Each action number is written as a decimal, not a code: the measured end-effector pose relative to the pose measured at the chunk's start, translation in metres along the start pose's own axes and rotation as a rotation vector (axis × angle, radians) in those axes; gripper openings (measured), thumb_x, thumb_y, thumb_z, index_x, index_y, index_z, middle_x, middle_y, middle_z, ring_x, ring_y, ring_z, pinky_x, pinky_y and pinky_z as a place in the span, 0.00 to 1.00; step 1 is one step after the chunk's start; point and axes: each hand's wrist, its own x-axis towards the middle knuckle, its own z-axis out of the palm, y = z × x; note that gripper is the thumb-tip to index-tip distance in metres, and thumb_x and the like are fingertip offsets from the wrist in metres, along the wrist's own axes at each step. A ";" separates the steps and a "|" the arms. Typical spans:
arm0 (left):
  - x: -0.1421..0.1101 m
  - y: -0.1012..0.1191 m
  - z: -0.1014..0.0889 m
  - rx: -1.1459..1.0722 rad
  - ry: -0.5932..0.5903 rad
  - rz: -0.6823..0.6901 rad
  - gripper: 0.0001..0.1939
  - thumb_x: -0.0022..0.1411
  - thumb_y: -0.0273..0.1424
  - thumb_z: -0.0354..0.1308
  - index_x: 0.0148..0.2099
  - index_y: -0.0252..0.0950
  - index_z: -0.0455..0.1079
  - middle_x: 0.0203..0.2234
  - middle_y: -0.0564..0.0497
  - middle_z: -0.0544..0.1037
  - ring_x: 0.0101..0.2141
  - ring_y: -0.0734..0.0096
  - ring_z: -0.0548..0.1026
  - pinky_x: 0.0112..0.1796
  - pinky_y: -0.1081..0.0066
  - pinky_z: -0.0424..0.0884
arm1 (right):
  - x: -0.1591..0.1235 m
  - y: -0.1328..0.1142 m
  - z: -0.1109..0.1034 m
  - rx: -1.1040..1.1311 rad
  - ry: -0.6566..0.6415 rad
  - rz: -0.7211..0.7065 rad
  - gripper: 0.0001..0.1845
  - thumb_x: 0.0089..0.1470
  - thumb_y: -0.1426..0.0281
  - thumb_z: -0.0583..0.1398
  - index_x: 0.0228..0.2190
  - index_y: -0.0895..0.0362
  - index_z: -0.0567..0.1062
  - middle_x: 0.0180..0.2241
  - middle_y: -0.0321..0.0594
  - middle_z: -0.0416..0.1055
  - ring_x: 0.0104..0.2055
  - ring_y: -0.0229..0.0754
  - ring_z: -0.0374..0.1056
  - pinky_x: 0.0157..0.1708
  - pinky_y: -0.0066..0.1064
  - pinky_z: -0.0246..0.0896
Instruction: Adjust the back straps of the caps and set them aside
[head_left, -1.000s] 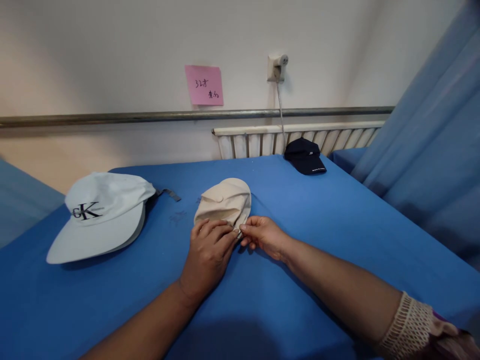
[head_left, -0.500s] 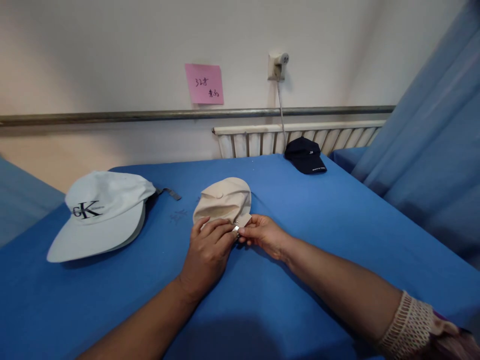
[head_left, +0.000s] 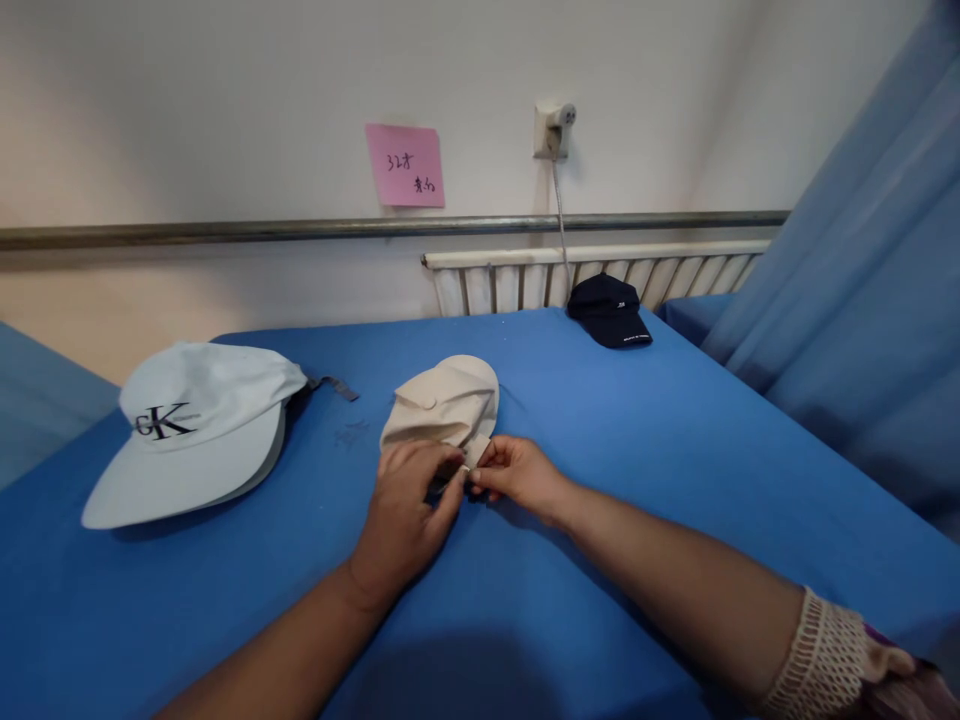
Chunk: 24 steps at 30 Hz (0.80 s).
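A beige baseball cap point(head_left: 439, 400) lies on the blue-covered bed, its back strap toward me and its brim at the far side. My left hand point(head_left: 409, 505) is at the cap's near edge, fingers curled over the fabric, thumb bent toward the strap. From the right, my right hand point(head_left: 521, 478) pinches the cap's strap point(head_left: 480, 452) between thumb and fingers. Both hands meet at the strap's fastening, where a small pale piece shows between the fingertips. The fingers partly hide the fastening.
On the left rests a white cap point(head_left: 202, 420) with black letters and a loose strap. A navy cap point(head_left: 611, 310) sits at the far right edge of the blue sheet point(head_left: 645, 430). Behind are a radiator point(head_left: 517, 285), a rail and a socket; a blue curtain point(head_left: 862, 350) hangs right.
My left fingers have lifted and bent, and its thumb now shows apart from the index finger near the fastening. My right hand stays on the strap, shifted slightly nearer. The view has shifted slightly.
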 end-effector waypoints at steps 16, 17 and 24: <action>-0.002 -0.010 0.010 -0.077 -0.179 -0.335 0.17 0.60 0.34 0.56 0.51 0.38 0.72 0.44 0.46 0.79 0.47 0.56 0.74 0.49 0.56 0.68 | 0.005 0.015 0.001 -0.171 0.165 -0.027 0.13 0.47 0.74 0.62 0.36 0.55 0.67 0.22 0.28 0.69 0.21 0.33 0.67 0.18 0.23 0.56; -0.001 -0.010 0.010 -0.107 -0.176 -0.354 0.16 0.60 0.34 0.56 0.51 0.38 0.72 0.44 0.47 0.79 0.47 0.56 0.75 0.49 0.56 0.68 | 0.006 0.014 0.001 -0.178 0.186 -0.011 0.15 0.48 0.74 0.62 0.38 0.55 0.66 0.22 0.28 0.69 0.20 0.34 0.67 0.17 0.22 0.56; 0.003 -0.009 0.011 -0.447 -0.139 -0.518 0.14 0.57 0.31 0.56 0.47 0.38 0.72 0.41 0.48 0.81 0.42 0.62 0.78 0.46 0.62 0.72 | 0.012 0.012 -0.002 -0.270 0.170 0.072 0.08 0.47 0.71 0.64 0.30 0.57 0.70 0.18 0.30 0.68 0.19 0.34 0.66 0.15 0.22 0.56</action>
